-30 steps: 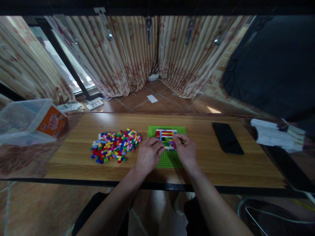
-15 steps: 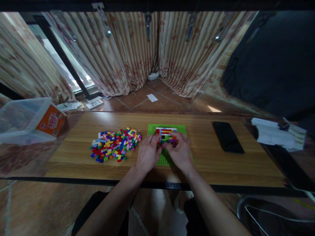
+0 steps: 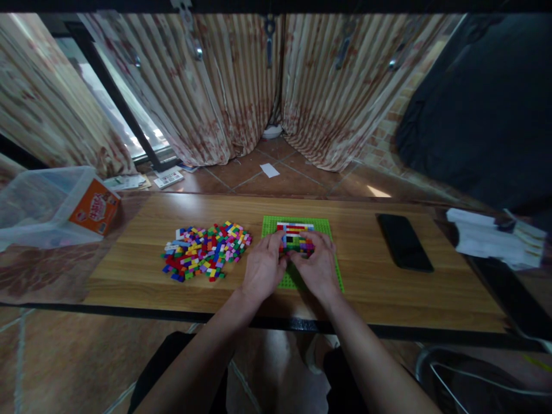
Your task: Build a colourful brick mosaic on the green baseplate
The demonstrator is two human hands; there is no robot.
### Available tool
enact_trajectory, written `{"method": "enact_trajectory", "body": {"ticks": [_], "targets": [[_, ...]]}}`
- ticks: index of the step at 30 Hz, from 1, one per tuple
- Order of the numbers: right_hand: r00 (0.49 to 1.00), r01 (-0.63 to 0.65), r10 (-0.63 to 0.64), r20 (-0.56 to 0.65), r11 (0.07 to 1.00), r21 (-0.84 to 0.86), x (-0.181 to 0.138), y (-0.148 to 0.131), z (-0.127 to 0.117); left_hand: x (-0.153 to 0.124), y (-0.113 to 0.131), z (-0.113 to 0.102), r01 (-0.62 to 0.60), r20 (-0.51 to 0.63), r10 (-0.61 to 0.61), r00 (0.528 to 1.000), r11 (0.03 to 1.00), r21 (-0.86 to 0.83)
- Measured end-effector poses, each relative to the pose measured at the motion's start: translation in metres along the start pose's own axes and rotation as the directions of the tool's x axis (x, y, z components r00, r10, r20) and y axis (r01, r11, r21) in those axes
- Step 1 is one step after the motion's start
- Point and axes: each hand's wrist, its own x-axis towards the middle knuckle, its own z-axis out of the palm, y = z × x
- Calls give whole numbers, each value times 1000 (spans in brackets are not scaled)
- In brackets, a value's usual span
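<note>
So the brick mosaic point(image 3: 295, 229) is sitting a bit below the center of the frame, on a green studded baseplate point(image 3: 268, 225). Its lower part is flanked by the left hand point(image 3: 264, 265) and the right hand point(image 3: 316, 263), and its striped red, white and yellow rows can be seen just above the fingertips. Both hands are curled narrow, thumbs nearly together at the mosaic's lower edge; whether a loose brick is pinched in either can't be told, since that bit's covered by fingers. A brick pile point(image 3: 207, 251) is spread left of center, and a black smartphone point(image 3: 404, 241) lies right of center.
</note>
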Motion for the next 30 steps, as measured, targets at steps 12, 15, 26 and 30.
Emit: {"method": "enact_trajectory", "body": {"ticks": [12,15,26,30], "targets": [[1000,25,-25,1,1000,2,0,5,1,-2,-2,0,-7,12,7,1000,1000,-29],[999,51,-51,9,999,13,0,7,-1,-4,-2,-5,-33,26,35,999,996,-81],[999,10,-8,-31,999,51,4,12,-2,-5,-68,-78,260,12,-261,965,965,39],[999,17,-15,-38,999,52,6,16,-1,-13,-77,-93,311,105,-327,939,940,139]]}}
